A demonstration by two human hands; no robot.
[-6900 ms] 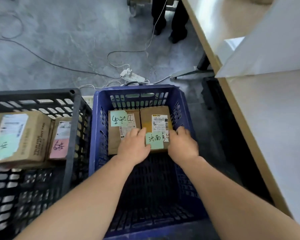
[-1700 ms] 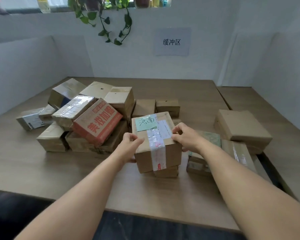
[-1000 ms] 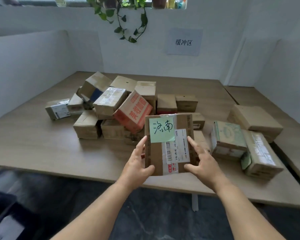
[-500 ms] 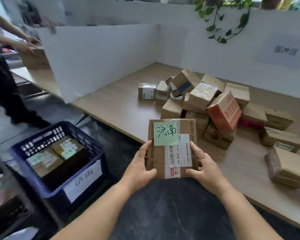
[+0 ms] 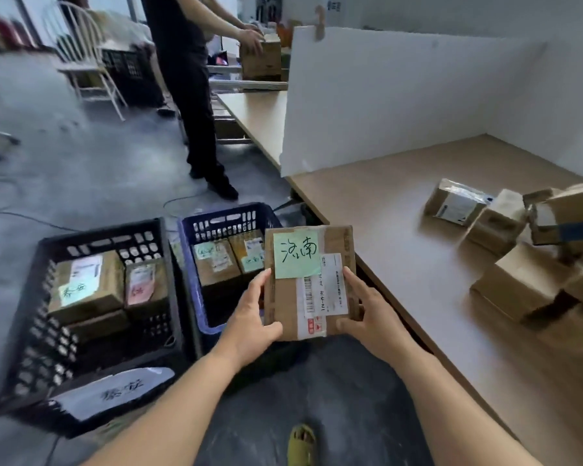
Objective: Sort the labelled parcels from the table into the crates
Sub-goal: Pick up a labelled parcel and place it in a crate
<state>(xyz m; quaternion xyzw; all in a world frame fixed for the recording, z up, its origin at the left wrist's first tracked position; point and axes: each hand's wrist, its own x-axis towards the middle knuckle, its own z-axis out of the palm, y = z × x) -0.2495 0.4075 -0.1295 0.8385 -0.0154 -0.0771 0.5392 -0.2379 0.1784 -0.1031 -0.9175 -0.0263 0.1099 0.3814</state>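
- One flat cardboard parcel (image 5: 308,284) is held in the air between both hands, in front of the blue crate's right side and just left of the table (image 5: 401,237) edge; it carries one green handwritten note (image 5: 296,253) and one white printed label (image 5: 333,285).
- The left hand (image 5: 249,322) grips its left edge, thumb on the front face; the right hand (image 5: 374,319) grips the right edge the same way.
- Two crates stand on the floor at 9 o'clock from the parcel: a blue crate (image 5: 212,227) with two boxes visible, and a black crate (image 5: 91,243) with two labelled boxes and one white sign (image 5: 115,391).
- At 3 o'clock, a heap of brown boxes (image 5: 519,264) lies on the table; at least six show.
- At 12 o'clock, one white divider board (image 5: 384,95); at 11 o'clock, one other person (image 5: 189,79) standing.
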